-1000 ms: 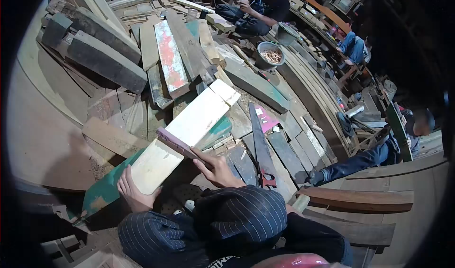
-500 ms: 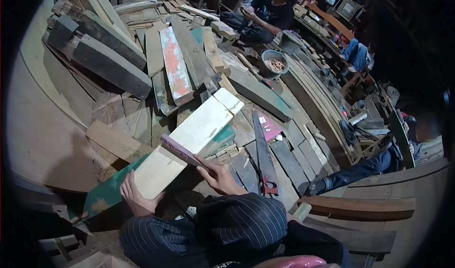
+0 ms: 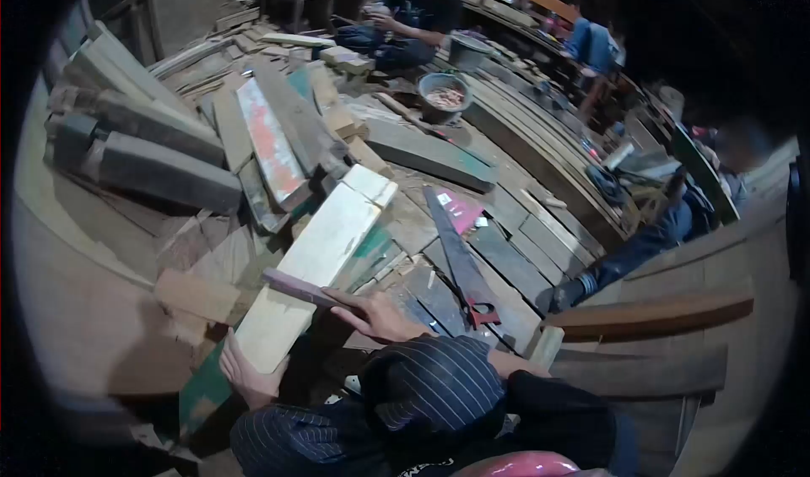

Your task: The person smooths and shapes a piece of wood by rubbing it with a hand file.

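Observation:
A thick, pale wooden plank [image 3: 333, 228] slants away from me, with a dark line across its far end. My left hand [image 3: 251, 374] is closed round its near end, fingers along the left edge. Across the plank lies a purple-brown bar [image 3: 297, 286] with a narrower end; its exact kind is unclear. My right hand [image 3: 384, 317] is closed round that narrower end, at the plank's right side. Beneath the plank shows a green-painted board [image 3: 202, 392]. To the right, a handsaw [image 3: 460, 257] with a red handle rests on the boards.
Stacked timber [image 3: 169, 169] stands at the left, beside a red-and-white painted beam [image 3: 272, 143]. A bucket of small pieces [image 3: 445, 97] sits farther back. One person [image 3: 413, 13] sits behind the pile; another person's leg [image 3: 629, 253] reaches in from the right. A pink piece [image 3: 460, 213] lies beside the saw.
The whole view has shifted, so the scene sits farther left. My hands remain on the plank and the bar, and the bar still lies across the plank.

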